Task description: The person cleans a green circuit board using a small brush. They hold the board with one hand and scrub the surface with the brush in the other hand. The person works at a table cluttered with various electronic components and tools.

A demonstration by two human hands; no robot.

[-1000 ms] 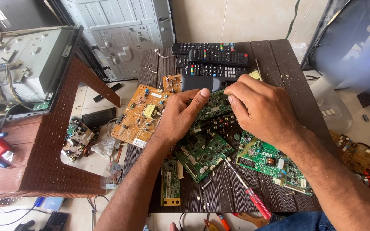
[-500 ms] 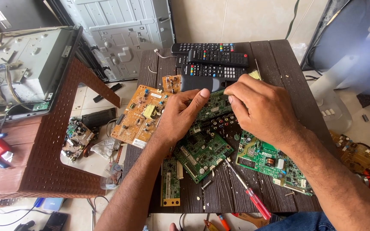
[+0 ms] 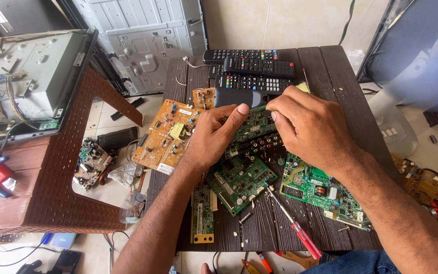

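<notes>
A dark slatted table [image 3: 330,66] fills the centre of the view. At its twelve o'clock lie black remote controls [image 3: 252,68]; at nine o'clock an orange circuit board [image 3: 166,137]. In the middle sits a green circuit board [image 3: 252,127]. The left hand [image 3: 214,137] rests curled on it, thumb pressing down. The right hand [image 3: 310,127], fingers bent, seems to pinch something at the board's edge, though the grasp is hidden. At six o'clock lies a red-handled screwdriver [image 3: 295,231].
</notes>
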